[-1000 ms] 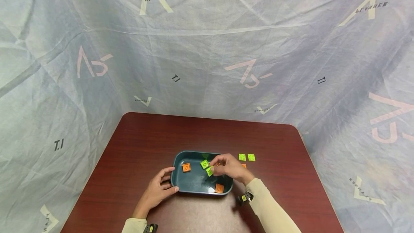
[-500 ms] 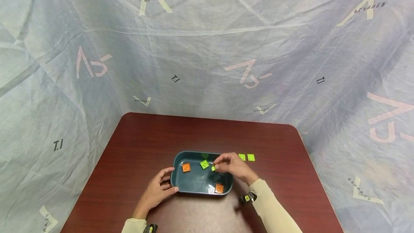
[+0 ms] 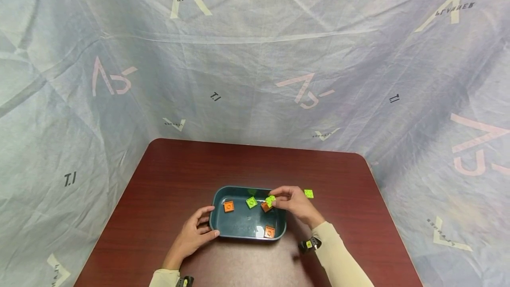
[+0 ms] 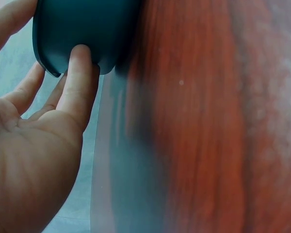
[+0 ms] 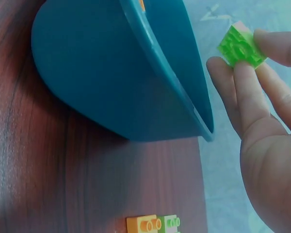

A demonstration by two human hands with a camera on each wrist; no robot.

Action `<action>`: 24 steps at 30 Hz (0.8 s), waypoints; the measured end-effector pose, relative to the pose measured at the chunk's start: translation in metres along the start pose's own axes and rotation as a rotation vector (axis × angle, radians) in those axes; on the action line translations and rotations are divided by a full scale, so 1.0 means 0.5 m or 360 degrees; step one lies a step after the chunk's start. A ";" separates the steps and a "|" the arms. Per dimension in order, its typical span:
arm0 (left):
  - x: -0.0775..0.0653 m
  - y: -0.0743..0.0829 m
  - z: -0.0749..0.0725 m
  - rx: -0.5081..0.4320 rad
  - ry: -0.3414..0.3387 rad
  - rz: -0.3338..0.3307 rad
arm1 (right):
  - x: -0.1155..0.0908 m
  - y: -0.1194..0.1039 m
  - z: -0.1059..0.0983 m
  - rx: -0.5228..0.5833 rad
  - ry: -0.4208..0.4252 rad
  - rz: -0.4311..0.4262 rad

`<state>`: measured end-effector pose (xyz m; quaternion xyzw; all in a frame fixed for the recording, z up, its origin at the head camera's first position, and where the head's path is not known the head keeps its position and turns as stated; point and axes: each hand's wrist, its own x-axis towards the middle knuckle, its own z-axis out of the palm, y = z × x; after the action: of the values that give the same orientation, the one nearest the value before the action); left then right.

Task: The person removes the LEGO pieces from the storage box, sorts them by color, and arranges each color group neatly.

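Observation:
A dark teal tray (image 3: 239,236) sits on the table. My left hand (image 3: 192,236) holds its left end, fingers at the rim and thumb by the near corner; in the left wrist view the thumb (image 4: 77,87) presses the outer wall. Over the tray's right end, my right hand (image 3: 296,203) pinches a small green toy brick (image 3: 270,200) between thumb and fingers. The right wrist view shows the underside of that green brick (image 5: 240,47). Inside the tray lie another green brick (image 3: 251,202) and orange bricks, one at left (image 3: 229,207) and one at near right (image 3: 269,232).
Another orange brick (image 3: 266,207) lies in the tray beneath the held brick. Beyond the right hand a green brick (image 3: 308,194) rests on the table (image 3: 159,207). In the right wrist view, an orange brick (image 5: 141,224) stands beside a green one (image 5: 170,222). Fabric walls surround the table.
My right hand has moved slightly right and up with the green brick, which has turned in its fingers. An orange brick beneath now shows more. The left hand stays put.

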<state>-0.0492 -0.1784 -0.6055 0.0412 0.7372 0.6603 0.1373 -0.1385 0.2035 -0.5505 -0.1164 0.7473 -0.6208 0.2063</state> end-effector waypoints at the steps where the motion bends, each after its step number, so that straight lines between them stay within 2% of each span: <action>1: 0.000 0.000 0.000 0.0002 0.0002 -0.0005 | -0.001 0.001 -0.002 0.0000 0.0011 0.0005; 12: 0.003 -0.004 0.000 0.0009 0.0028 0.0006 | -0.016 0.010 -0.025 0.0054 0.0152 0.0019; 19: 0.003 -0.004 0.000 0.0003 0.0030 0.0005 | -0.031 0.022 -0.045 0.0050 0.0277 0.0075; 24: 0.002 -0.002 -0.001 -0.0003 0.0014 0.0006 | -0.044 0.029 -0.061 0.0040 0.0344 0.0051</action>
<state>-0.0501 -0.1785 -0.6067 0.0396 0.7371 0.6614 0.1330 -0.1316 0.2428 -0.5566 -0.0343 0.7591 -0.6357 0.1359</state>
